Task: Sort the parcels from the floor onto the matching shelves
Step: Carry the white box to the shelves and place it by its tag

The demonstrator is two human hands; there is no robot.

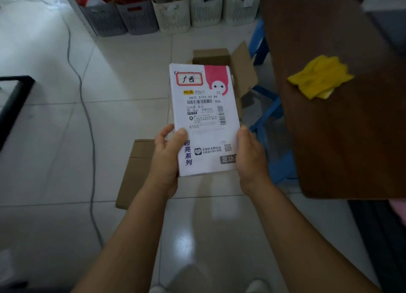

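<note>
While both hands hold it above the tiled floor point(55, 121), the flat white paper parcel with a pink corner and a red-framed handwritten label point(204, 119) stands face-up with its long axis pointing away from the person toward the row of slotted plastic bins point(171, 16) on the bottom shelf. The left hand point(168, 154) pinches its near left edge, thumb on the printed face, and the right hand point(250, 154) clamps the near right edge, so neither grip is nearer. I judge the label is being read; the next move is a forward reach over the open brown cardboard box point(222, 57).
</note>
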